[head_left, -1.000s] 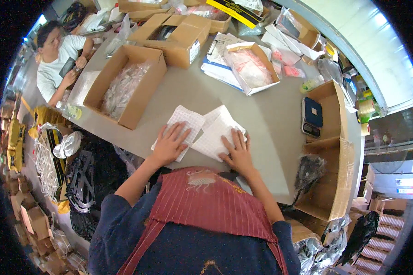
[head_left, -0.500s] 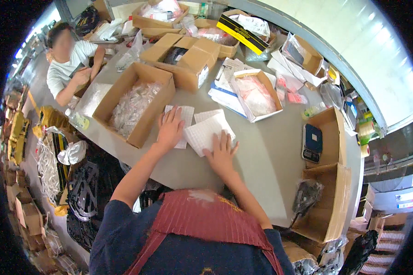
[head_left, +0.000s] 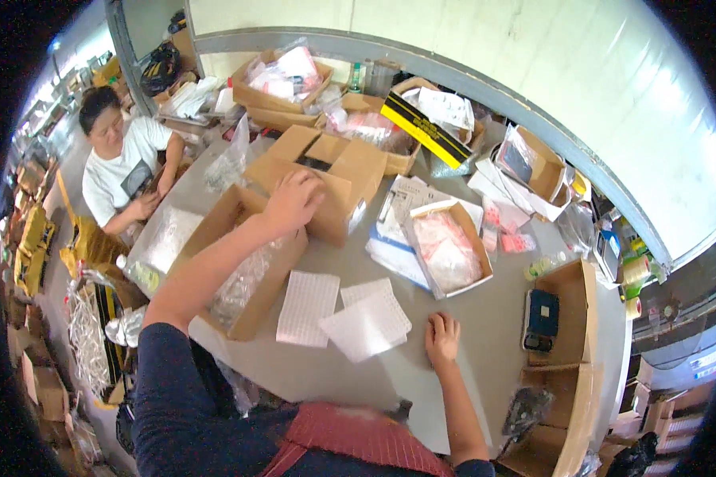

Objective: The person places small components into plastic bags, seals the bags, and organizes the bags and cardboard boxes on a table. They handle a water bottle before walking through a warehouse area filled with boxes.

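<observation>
My left hand (head_left: 294,200) is raised over the near side of a flapped cardboard box (head_left: 326,211). Its fingers are bent but loose, and nothing shows in them. Below that forearm is an open cardboard box (head_left: 250,322) of clear plastic bags (head_left: 247,278). On the grey table (head_left: 453,405), my right hand (head_left: 442,340) rests with its fingers curled in, no object visible in it. Between the hands lie white grid-patterned sheets: a single one (head_left: 309,308) beside the bag box, and two overlapping ones (head_left: 366,322) closer to my right hand.
A shallow box of pink-and-white bags (head_left: 449,246) stands on papers (head_left: 398,254). At right are a dark scale (head_left: 542,318) and open cartons (head_left: 569,397). Another person (head_left: 131,171) sits at the far left. Filled boxes (head_left: 282,83) line the back.
My left hand has left the single sheet and moved up and away to the flapped box. My right hand has slid off the overlapping sheets to the right and curled. The view has shifted.
</observation>
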